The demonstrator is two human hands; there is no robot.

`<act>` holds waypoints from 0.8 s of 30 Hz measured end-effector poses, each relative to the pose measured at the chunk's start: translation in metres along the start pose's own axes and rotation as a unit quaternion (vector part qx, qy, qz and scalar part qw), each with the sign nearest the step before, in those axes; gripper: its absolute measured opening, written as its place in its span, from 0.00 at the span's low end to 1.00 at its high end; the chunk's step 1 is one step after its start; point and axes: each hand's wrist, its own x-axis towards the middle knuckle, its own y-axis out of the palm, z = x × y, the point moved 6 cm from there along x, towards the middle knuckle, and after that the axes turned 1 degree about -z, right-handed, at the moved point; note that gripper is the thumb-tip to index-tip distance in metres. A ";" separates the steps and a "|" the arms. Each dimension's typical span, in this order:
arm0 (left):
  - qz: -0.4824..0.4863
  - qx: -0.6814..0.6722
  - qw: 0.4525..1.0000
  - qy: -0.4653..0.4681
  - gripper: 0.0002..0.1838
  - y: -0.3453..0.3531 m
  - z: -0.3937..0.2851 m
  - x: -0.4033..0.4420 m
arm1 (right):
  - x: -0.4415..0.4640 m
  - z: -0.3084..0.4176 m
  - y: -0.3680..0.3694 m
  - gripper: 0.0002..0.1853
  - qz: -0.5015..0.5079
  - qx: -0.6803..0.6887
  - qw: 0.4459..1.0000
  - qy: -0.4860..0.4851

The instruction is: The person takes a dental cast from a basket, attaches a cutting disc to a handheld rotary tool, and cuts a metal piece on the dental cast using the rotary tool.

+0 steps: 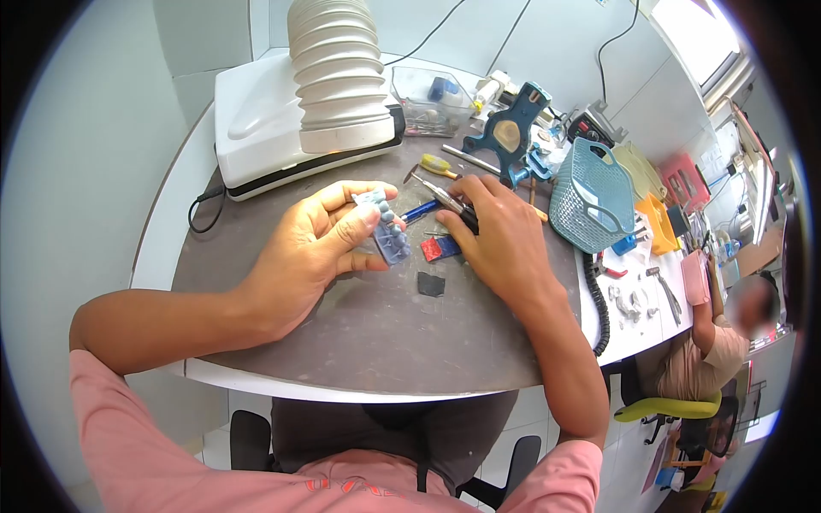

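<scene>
My left hand (312, 235) is closed around a small blue-grey dental model (393, 245) with a row of teeth, held above the desk between thumb and fingers. My right hand (511, 244) reaches down to the desktop, thumb and forefinger closed about a slim dark tool (447, 199) with a metal tip. Close by lie a blue pen-like stick (419, 211), a tool with a yellow handle (436, 164) and a small red and blue block (439, 248). A dark square piece (431, 285) rests nearer to me.
A white machine (256, 111) with a ribbed hose (338, 68) stands at the back left. Behind the tools are a clear bin (428, 115) and a dark blue stand (510, 128). A blue basket (592, 192) and coiled cord (596, 299) are right. Another person (705, 359) sits farther right.
</scene>
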 end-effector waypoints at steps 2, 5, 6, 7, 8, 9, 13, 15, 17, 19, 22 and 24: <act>0.008 0.004 1.000 -0.002 0.21 0.002 0.001 0.000 | -0.002 0.006 -0.010 0.15 -0.051 -0.019 0.998 -0.034; 0.009 0.005 1.000 -0.004 0.22 0.000 0.000 0.002 | -0.003 -0.004 -0.062 0.14 -0.177 -0.016 0.983 -0.036; 0.015 0.011 1.000 -0.002 0.22 0.001 0.000 0.003 | 0.000 -0.013 -0.088 0.12 -0.191 -0.006 0.981 0.031; 0.018 0.015 1.000 0.000 0.22 0.001 0.000 0.002 | 0.006 -0.031 -0.110 0.10 -0.196 -0.044 0.979 0.041; 0.007 0.011 1.000 0.001 0.22 -0.001 0.001 0.002 | 0.011 -0.050 -0.126 0.09 -0.162 -0.090 0.981 0.053; 0.019 0.015 1.000 0.002 0.21 -0.001 0.001 0.003 | 0.017 -0.068 -0.138 0.08 -0.129 -0.135 0.980 0.063; 0.031 0.023 0.999 0.009 0.21 0.000 0.002 0.002 | 0.038 -0.142 -0.137 0.07 0.125 -0.177 0.963 0.162; 0.027 0.022 0.999 0.015 0.20 0.000 0.002 0.002 | 0.035 -0.172 -0.116 0.10 0.264 -0.203 0.929 0.162; 0.031 0.020 0.999 0.015 0.20 0.000 0.001 0.002 | 0.033 -0.188 -0.102 0.12 0.325 -0.215 0.899 0.201; 0.032 0.018 0.999 0.018 0.20 0.000 0.001 0.002 | 0.035 -0.185 -0.097 0.13 0.338 -0.224 0.891 0.204; 0.035 0.019 0.999 0.018 0.20 -0.001 0.002 0.002 | 0.038 -0.180 -0.087 0.15 0.372 -0.237 0.874 0.202; 0.035 0.019 0.999 0.018 0.20 -0.002 0.003 0.001 | 0.039 -0.179 -0.082 0.15 0.391 -0.245 0.865 0.194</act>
